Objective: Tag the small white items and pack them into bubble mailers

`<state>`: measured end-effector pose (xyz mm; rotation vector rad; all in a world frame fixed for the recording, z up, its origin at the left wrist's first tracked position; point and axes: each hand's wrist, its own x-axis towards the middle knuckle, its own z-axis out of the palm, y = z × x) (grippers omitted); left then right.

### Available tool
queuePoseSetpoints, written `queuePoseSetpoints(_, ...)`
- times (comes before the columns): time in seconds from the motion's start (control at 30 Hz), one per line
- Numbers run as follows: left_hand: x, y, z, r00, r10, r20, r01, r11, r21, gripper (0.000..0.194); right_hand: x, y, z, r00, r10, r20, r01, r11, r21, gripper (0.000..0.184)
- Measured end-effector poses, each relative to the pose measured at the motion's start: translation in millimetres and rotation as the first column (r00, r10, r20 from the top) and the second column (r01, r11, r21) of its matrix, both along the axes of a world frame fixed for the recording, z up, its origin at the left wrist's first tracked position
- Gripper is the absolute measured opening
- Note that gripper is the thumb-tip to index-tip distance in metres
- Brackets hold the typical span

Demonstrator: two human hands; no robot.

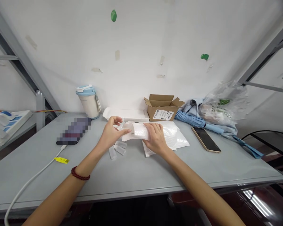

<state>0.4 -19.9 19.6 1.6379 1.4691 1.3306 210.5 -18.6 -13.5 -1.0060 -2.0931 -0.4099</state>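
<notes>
Above the middle of the table, my right hand [155,136] is wrapped round a white bubble mailer [141,131], whose end points left. My left hand [113,133] is curled at that end, its thumb against the mailer's edge. Between its thumb and fingers shows a small clear plastic piece [120,124], partly hidden. Just below, several similar clear plastic pieces [119,149] lie fanned out on the table. More white bubble mailers [180,139] lie flat under and beside my right hand.
Behind my hands stand a stack of flat white boxes [126,113] and an open cardboard box [161,110]. A cup [89,103] and a blurred-out device [74,131] with a white cable are left. On the right lie a phone [205,139], a blue umbrella [202,123] and a plastic bag [223,106].
</notes>
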Motion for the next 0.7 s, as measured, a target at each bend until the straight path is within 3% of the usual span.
queuePoseSetpoints(0.1, 0, -1, -0.1, 0.96, -0.278, 0.042, 0.281, 0.941, -0.189, 0.034, 0, -1, 1.9, 0.998, 0.061, 0.03, -0.061, 0.998, -0.022, 0.045)
queuePoseSetpoints(0.17, 3, -3, -1.2, 0.939, -0.344, 0.021, 0.338, 0.908, -0.247, 0.017, -1, -3, 2.9, 0.991, 0.116, 0.073, -0.113, 0.993, -0.038, 0.045)
queuePoseSetpoints(0.4, 12, -6, -10.5, 0.96, -0.28, 0.0, 0.274, 0.939, -0.209, 0.018, -2, -4, 4.2, 0.978, 0.168, 0.124, -0.167, 0.986, -0.012, 0.05)
queuePoseSetpoints(0.7, 22, -10, -16.7, 0.957, -0.2, 0.21, 0.243, 0.948, -0.206, 0.026, -7, -11, 3.0, 0.972, 0.135, 0.193, -0.137, 0.991, -0.003, 0.059)
